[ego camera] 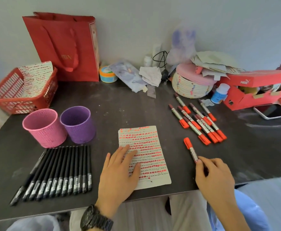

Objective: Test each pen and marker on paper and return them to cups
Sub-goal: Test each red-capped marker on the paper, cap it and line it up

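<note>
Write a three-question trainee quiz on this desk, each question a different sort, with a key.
1. True or false: the left hand rests flat on the paper.
2. What does the right hand pinch in its fingers? A scissors; B a red-capped marker; C a glue stick.
3. Fill in: the row of black pens lies on the paper's ___ side.
Key: 1 true; 2 B; 3 left.
</note>
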`<state>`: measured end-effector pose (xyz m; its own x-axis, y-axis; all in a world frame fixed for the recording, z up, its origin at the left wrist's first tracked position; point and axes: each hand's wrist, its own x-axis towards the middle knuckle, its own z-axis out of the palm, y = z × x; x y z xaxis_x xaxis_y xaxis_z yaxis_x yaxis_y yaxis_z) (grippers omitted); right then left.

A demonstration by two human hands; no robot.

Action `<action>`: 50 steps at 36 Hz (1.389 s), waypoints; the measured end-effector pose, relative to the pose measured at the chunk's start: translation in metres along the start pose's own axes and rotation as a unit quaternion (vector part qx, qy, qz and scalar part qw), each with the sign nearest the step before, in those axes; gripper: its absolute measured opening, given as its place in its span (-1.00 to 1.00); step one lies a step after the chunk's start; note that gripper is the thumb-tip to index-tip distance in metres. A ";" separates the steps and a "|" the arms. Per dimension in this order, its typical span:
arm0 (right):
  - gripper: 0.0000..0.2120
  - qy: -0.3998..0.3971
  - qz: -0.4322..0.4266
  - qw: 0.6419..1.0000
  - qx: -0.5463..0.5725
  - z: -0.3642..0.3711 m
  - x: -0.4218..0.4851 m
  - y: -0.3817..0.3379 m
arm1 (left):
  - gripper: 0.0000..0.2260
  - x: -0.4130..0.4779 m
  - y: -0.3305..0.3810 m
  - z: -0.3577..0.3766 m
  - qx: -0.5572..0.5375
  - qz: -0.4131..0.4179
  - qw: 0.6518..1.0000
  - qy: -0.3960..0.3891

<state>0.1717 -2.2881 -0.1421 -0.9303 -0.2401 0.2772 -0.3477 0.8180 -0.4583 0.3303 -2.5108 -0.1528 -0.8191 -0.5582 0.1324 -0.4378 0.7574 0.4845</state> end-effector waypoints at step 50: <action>-0.81 -0.190 0.107 0.815 0.537 -0.011 0.033 -0.078 | -0.65 -0.002 0.005 -0.006 -0.070 0.017 0.996 0.060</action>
<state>0.1689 -2.3540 -0.0882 -0.8810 -0.4635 -0.0948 0.1162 -0.0177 -0.9931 0.3320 -2.5074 -0.1456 -0.7781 -0.5765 0.2493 -0.3477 0.7260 0.5934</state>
